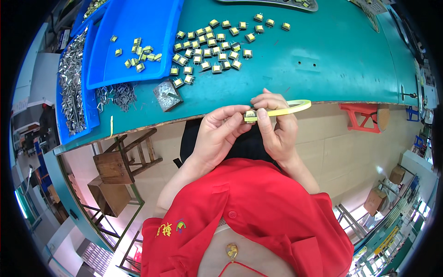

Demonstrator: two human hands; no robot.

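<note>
Just past the front edge of the green table, my left hand [220, 131] pinches a small transformer [249, 114] between thumb and fingertips. My right hand [278, 122] is closed on a narrow roll of yellow tape [299, 106], whose ring sticks out to the right. A strip of the tape lies against the transformer's side, between the two hands. Fingers hide part of the transformer. Many similar transformers with yellow wrapping and metal pins [216, 69] lie scattered on the green table [332, 69] beyond my hands.
A blue tray [106, 81] at the left holds several transformers. Beside it, a blue bin [92, 121] contains metal clips, with more clips [123, 94] loose on the table. A metal block [167, 96] sits near the edge. Wooden stool [113, 167] and red stool [357, 115] stand below.
</note>
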